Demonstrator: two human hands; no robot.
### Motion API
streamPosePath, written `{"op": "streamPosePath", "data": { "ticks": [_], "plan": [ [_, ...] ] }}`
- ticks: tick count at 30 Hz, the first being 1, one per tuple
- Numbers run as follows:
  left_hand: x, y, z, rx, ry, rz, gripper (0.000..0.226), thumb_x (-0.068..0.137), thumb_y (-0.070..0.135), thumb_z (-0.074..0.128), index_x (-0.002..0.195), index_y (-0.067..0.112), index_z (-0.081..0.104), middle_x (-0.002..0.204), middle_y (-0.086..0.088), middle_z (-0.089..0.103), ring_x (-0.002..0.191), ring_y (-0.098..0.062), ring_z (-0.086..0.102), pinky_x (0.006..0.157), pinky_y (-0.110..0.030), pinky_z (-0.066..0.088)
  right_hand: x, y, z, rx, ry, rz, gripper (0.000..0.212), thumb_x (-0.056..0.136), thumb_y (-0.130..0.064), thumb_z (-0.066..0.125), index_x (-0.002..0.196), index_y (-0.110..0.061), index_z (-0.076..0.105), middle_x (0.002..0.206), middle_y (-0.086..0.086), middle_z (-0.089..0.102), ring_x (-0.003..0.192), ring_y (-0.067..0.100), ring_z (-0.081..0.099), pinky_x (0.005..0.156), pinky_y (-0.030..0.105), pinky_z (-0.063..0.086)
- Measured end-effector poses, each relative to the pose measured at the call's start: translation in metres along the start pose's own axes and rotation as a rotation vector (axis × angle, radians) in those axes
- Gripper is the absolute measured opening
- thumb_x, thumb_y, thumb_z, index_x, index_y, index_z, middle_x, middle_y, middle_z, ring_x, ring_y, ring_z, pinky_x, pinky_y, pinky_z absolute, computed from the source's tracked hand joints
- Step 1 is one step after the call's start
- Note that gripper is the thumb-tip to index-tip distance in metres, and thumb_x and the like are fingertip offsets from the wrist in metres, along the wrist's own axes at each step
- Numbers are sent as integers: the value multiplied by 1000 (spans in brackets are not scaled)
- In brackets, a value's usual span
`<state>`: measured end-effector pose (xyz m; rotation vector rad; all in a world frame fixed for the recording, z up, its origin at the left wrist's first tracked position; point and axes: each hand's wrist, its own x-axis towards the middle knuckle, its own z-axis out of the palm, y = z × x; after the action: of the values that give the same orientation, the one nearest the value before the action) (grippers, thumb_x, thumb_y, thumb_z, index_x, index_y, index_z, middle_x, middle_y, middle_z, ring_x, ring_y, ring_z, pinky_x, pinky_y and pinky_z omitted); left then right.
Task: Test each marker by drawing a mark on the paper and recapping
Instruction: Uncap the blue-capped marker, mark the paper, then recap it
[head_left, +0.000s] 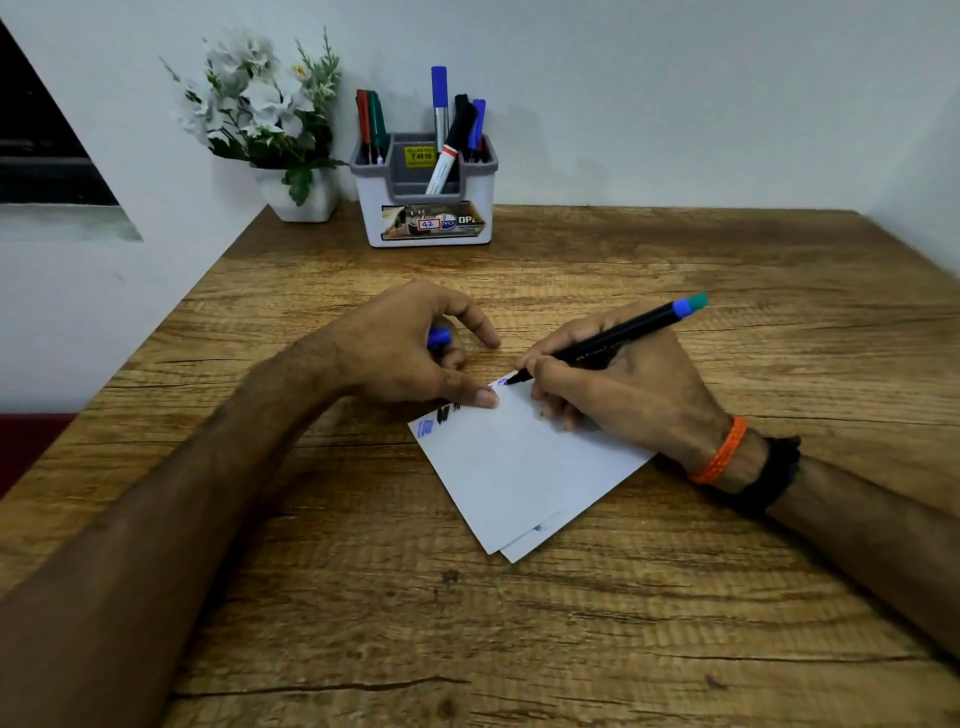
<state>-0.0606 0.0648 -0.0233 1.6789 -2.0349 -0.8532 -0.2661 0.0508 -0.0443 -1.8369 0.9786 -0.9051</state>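
Right hand (618, 384) at frame centre-right pinches a black marker (602, 345), tip down on the top corner of the paper (519, 467), tail angled up-right. Left hand (410, 348) at centre: fingers curled round a blue cap (439, 336), thumb pressing the paper's upper edge. Paper lies tilted on the desk (519, 649). More markers stand in the holder (423, 197), top centre.
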Motion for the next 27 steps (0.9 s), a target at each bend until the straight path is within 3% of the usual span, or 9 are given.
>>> {"op": "streamPosePath", "data": {
  "ticks": [11, 16, 19, 22, 24, 27],
  "plan": [
    [0, 0, 0, -1, -7, -6, 46, 65, 33, 85, 104, 26, 63, 57, 8, 59, 50, -3, 54, 62, -19, 42, 6, 1, -4, 165, 78, 42, 10, 86, 4, 64, 81, 5, 73, 62, 11, 69, 48, 14, 63, 44, 21, 48],
    [-5, 3, -5, -27, 17, 19, 40, 71, 31, 81, 105, 22, 64, 58, 7, 60, 50, -4, 53, 59, -19, 43, 9, -7, -12, 303, 35, 73, 13, 90, 1, 60, 87, 3, 73, 65, 9, 68, 53, 14, 62, 47, 21, 48],
    [-7, 2, -10, -46, 73, 64, 27, 80, 31, 73, 105, 24, 67, 76, 2, 68, 65, -7, 60, 67, -23, 46, 11, -8, -15, 410, -27, 112, 20, 94, -4, 54, 87, 1, 73, 66, 8, 68, 55, 14, 63, 48, 21, 49],
    [-8, 2, -13, -76, 139, 95, 20, 91, 15, 61, 110, 22, 66, 101, 2, 69, 90, -5, 64, 81, -23, 47, 15, -10, -18, 518, -91, 153, 26, 89, -14, 51, 92, -1, 73, 70, 7, 68, 57, 14, 63, 51, 22, 51],
    [-8, 3, -11, -124, 134, 108, 30, 95, 1, 51, 121, 15, 60, 106, 1, 70, 84, 5, 62, 72, -12, 46, 15, -12, -21, 559, -114, 159, 30, 90, -14, 46, 95, -1, 72, 70, 5, 65, 57, 13, 59, 51, 22, 50],
    [-8, 1, -7, -236, 145, 107, 34, 96, -6, 46, 126, 10, 48, 108, -1, 72, 77, 1, 64, 69, -20, 50, 14, -14, -23, 560, -99, 147, 31, 94, -10, 42, 94, -4, 72, 71, 4, 63, 56, 12, 57, 52, 22, 49]
  ]
}}
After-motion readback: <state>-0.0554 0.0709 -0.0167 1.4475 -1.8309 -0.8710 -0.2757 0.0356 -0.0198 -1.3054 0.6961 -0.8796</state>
